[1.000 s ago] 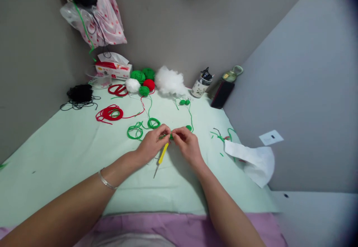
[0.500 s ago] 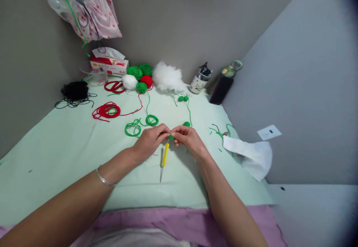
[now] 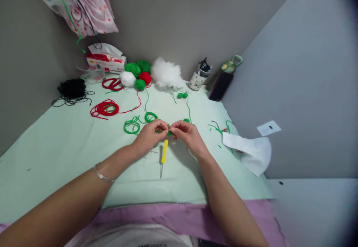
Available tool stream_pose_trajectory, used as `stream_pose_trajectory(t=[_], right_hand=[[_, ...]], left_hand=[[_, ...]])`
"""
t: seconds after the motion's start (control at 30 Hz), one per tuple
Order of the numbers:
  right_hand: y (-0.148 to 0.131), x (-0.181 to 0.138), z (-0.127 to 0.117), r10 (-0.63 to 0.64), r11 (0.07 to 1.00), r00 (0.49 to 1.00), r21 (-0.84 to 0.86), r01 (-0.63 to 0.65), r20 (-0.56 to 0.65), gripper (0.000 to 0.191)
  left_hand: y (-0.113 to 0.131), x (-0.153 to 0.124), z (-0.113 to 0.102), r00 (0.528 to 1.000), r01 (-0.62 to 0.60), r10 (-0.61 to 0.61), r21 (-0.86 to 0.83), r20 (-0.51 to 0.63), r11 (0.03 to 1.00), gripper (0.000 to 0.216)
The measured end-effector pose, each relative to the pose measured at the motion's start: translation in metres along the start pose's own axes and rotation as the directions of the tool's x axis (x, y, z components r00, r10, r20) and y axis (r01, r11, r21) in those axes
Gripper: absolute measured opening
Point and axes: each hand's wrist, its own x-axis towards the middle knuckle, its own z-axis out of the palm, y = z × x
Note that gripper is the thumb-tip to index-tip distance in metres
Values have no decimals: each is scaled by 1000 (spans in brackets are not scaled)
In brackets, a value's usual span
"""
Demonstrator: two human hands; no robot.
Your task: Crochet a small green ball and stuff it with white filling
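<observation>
Between the fingertips of both hands is a small green crochet piece (image 3: 169,131), mostly covered by the fingers. My left hand (image 3: 149,135) is closed in a pinch at its left side. My right hand (image 3: 187,137) pinches it from the right with thumb and forefinger. Just below the fingers is a crochet hook with a yellow handle (image 3: 165,152), its upper metal end reaching up to the left fingertips. I cannot tell whether the hook hangs there or lies on the table. Beyond the right hand, a small green ball-shaped piece (image 3: 186,120) is partly hidden.
Coils of green yarn (image 3: 132,126) and red yarn (image 3: 104,108) lie at left, near red-handled scissors (image 3: 112,84) and black yarn (image 3: 72,89). Behind are yarn balls (image 3: 132,69), white stuffing (image 3: 167,73), a pen jar (image 3: 199,80) and a phone (image 3: 220,86). White tissue (image 3: 248,150) lies right.
The view has tipped slightly, so everything sits a little higher. My fingertips have shifted slightly apart around the green piece, and more of it shows between them.
</observation>
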Motion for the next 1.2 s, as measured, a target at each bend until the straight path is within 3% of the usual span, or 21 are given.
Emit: stream_pose_trajectory(t=[0.23, 0.43, 0.93, 1.2], right_hand=[[6, -3, 5, -227, 949, 971, -240, 204, -72, 1], [7, -6, 7, -332, 885, 940, -369, 283, -75, 6], [11, -5, 7, -377, 835, 924, -457, 308, -67, 8], [12, -6, 8, -408, 800, 912, -499, 333, -47, 10]], left_hand=[[-1, 4, -2, 988, 155, -153, -152, 22, 976, 25], [-3, 4, -2, 978, 208, -202, -231, 48, 951, 29], [-6, 4, -1, 978, 208, -201, -283, 52, 936, 30], [-8, 5, -1, 983, 171, -180, -183, -37, 968, 23]])
